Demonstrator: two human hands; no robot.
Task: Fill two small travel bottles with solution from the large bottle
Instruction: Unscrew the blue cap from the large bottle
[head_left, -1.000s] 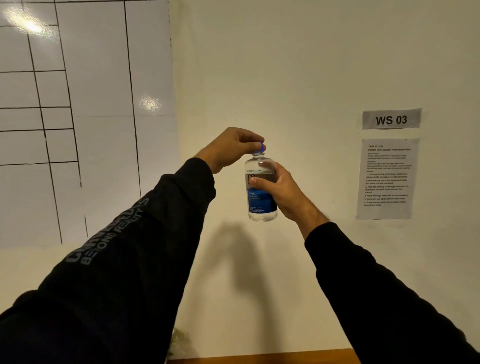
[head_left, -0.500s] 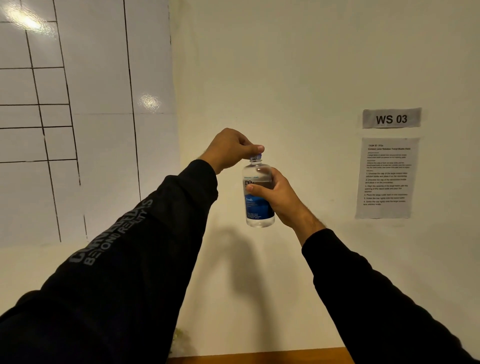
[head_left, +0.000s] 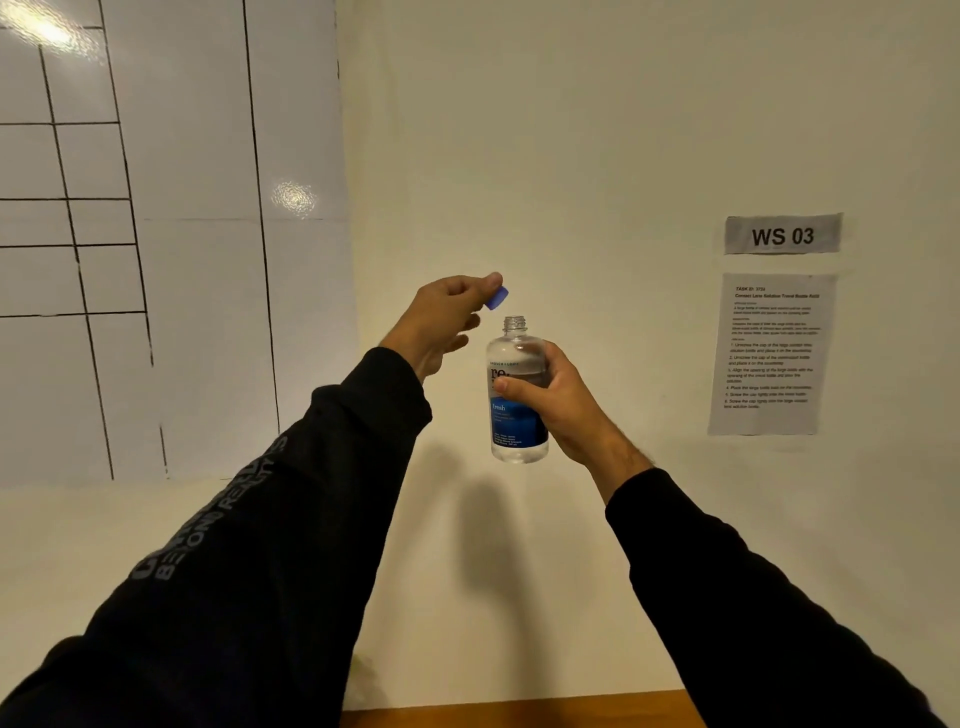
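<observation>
The left hand (head_left: 441, 325) pinches one small blue plastic cap (head_left: 497, 298) just above and left of the open neck, apart from it. The right hand (head_left: 558, 402) grips one large clear plastic bottle with a blue label (head_left: 517, 410), upright in the air before the wall, with clear liquid inside. One strip of wooden bench (head_left: 519, 712) lies at the lower edge

Warm, dim indoor light falls from above. Glare spots sit at ten and eleven o'clock on the glossy white gridded wall panel (head_left: 156, 234). A soft shadow darkens the cream wall (head_left: 597, 130) at six o'clock. Edge lines bow; small print blurs.
</observation>
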